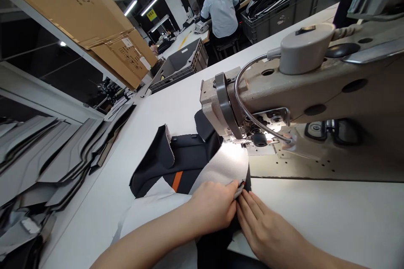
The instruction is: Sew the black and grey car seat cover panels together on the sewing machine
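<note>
A white sewing table [331, 218], seen from above. The left hand [214, 208] pinches the near edge of a pale fabric panel [221, 166], fingers closed on it. The right hand [263, 227] lies flat and open just beside, fingertips touching that edge. The panel rests on dark fabric [179, 157] with an orange stripe [177, 181], just before the sewing machine [315, 92]. Stacked grey pieces [47, 159] lie far left.

Fabric piece [176, 159] black with orange stripe; white woven panel [221, 168]; beige sewing machine [315, 88]; brown cardboard boxes [82, 12].
</note>
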Tool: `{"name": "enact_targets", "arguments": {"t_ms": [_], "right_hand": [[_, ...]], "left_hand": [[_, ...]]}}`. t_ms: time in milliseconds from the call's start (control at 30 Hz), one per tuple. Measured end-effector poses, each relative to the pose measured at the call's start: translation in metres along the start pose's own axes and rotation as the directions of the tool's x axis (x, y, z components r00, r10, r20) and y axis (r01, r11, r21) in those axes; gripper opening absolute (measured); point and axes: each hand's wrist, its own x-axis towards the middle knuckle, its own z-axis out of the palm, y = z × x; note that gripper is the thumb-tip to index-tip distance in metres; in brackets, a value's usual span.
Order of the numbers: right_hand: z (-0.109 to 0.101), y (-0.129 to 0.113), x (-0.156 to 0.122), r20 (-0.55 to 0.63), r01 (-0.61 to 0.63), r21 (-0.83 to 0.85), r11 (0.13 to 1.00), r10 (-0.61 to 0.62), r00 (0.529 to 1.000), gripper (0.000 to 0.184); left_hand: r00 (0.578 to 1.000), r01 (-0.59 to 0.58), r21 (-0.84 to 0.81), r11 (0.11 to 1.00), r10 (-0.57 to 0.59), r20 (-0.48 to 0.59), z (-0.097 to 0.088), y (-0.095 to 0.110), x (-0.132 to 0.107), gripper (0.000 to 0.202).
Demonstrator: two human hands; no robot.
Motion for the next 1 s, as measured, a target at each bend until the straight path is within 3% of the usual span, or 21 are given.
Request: {"name": "enact_targets", "arguments": {"t_ms": [133, 333, 500, 667, 767, 867, 1000], "right_hand": [[0.008, 0.004, -0.003, 0.005, -0.064, 0.019, 0.998, 0.064, 0.998, 0.041], [0.012, 0.020, -0.004, 0.005, -0.141, 0.040, 0.989, 0.140, 0.990, 0.056], [0.007, 0.039, -0.002, 0.051, -0.114, 0.068, 0.991, 0.110, 0.993, 0.061], [0.000, 0.050, 0.006, 0.065, -0.187, 0.100, 0.977, 0.182, 0.981, 0.060], [-0.001, 0.052, 0.007, 0.089, -0.194, 0.118, 0.974, 0.184, 0.979, 0.057], [0.002, 0.051, 0.004, 0.102, -0.118, 0.116, 0.986, 0.106, 0.989, 0.051], [0.006, 0.045, 0.001, 0.119, -0.091, 0.105, 0.990, 0.078, 0.990, 0.051]], "left_hand": [[0.999, 0.047, 0.013, 0.999, -0.047, -0.008, -0.003, 0.004, 0.013, 0.042], [0.994, 0.088, 0.013, 0.996, -0.087, -0.065, -0.011, 0.006, 0.033, 0.026], [0.986, 0.086, 0.018, 0.996, -0.083, -0.145, -0.014, 0.003, 0.051, 0.033], [0.969, 0.151, 0.099, 0.984, -0.127, -0.214, -0.011, 0.002, 0.065, 0.043], [0.956, 0.139, 0.073, 0.988, -0.115, -0.269, -0.010, -0.005, 0.064, 0.040], [0.944, 0.060, 0.004, 0.998, -0.055, -0.325, -0.016, -0.022, 0.053, 0.043], [0.968, 0.015, -0.076, 0.997, -0.034, -0.247, -0.027, -0.042, 0.036, 0.051]]}}
